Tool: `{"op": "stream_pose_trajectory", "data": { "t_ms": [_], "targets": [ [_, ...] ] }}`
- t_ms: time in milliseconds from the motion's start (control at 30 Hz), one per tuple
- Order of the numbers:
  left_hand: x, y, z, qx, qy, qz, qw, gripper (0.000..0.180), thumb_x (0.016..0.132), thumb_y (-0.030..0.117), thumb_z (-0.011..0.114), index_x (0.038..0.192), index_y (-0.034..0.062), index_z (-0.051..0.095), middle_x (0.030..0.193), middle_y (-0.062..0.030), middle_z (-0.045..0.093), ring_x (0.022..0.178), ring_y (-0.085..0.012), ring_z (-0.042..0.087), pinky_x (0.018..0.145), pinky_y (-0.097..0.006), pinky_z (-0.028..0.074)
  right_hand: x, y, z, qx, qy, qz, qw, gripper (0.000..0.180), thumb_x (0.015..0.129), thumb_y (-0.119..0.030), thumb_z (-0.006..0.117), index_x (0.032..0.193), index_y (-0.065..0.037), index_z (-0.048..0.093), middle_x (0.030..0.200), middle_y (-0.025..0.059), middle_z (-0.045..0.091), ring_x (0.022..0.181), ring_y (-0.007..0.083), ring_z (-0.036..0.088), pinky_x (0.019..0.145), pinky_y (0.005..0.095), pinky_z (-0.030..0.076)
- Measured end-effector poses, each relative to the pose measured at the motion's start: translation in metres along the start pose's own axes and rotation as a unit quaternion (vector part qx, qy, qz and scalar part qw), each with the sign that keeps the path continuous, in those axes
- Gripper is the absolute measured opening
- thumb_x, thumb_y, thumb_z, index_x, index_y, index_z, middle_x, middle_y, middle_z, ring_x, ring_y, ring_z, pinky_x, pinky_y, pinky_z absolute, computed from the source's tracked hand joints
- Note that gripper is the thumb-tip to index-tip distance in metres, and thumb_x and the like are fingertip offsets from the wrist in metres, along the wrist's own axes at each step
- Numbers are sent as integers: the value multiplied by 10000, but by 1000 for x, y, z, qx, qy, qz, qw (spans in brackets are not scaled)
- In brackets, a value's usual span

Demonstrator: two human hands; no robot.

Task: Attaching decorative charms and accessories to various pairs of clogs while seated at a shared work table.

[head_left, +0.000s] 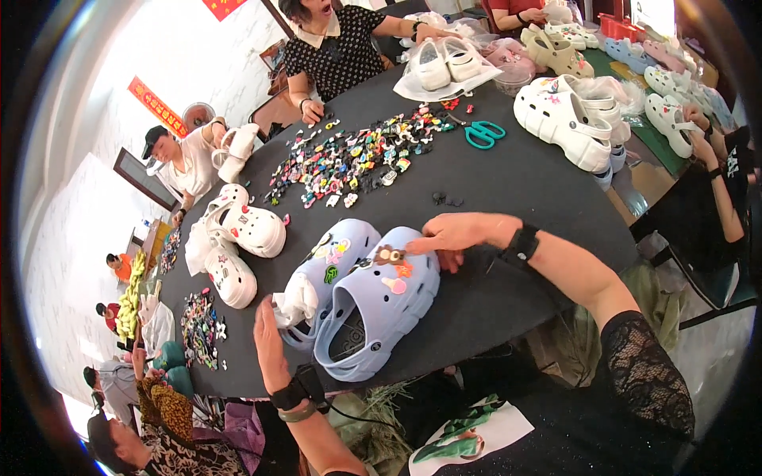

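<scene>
A pair of light blue clogs lies in front of me with the toes pointing away. The right-hand clog carries a brown bear charm and other coloured charms. Crumpled white paper sits by the opening of the left-hand clog, which also has charms. My right hand grips the toe of the right-hand clog, its fingertips beside the bear charm. Fingers straight and together, my left hand stands upright alongside the paper and the left-hand clog's heel, holding nothing.
White clogs stand to the left on the black table. Loose charms are heaped in the middle, with more at left. Teal scissors lie farther back. Large white clogs occupy the right. Other people sit around the table.
</scene>
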State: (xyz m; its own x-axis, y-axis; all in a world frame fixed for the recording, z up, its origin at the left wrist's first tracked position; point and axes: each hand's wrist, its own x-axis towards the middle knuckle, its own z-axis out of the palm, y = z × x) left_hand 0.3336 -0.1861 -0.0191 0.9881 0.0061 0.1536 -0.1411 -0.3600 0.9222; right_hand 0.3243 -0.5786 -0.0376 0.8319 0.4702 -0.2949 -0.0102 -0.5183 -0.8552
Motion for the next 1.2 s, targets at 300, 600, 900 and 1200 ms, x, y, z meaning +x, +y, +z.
{"op": "stream_pose_trajectory", "data": {
  "t_ms": [300,600,900,1200],
  "targets": [
    [-38,-5,16,-45,-79,0,996,426,969,305,424,1163,-54,546,1070,-82,602,964,-147,559,869,-284,427,9,41,-41,-272,199,-17,941,285,874,-273,501,876,-33,654,947,170,639,831,374,603,771,456,472],
    [-79,-19,51,-227,-100,-111,962,555,998,439,335,1140,-44,570,1058,-110,632,921,-158,613,808,-276,478,15,67,-55,-95,367,11,925,187,867,-119,525,984,-42,649,1059,140,631,938,291,597,816,389,469],
    [-74,-54,53,-81,-87,19,993,351,966,253,449,1231,27,492,1166,-81,567,1063,-179,554,918,-315,433,46,107,-54,-299,383,-119,866,386,875,-202,532,1181,31,504,1283,228,461,1270,380,368,1070,443,302],
    [-82,-38,45,-106,-111,-4,988,403,904,204,472,1227,-34,510,1124,-106,600,981,-182,599,855,-288,480,-43,-55,26,-128,212,-291,924,147,883,-169,558,877,-33,614,821,125,614,782,256,618,693,354,496]
  ]
}}
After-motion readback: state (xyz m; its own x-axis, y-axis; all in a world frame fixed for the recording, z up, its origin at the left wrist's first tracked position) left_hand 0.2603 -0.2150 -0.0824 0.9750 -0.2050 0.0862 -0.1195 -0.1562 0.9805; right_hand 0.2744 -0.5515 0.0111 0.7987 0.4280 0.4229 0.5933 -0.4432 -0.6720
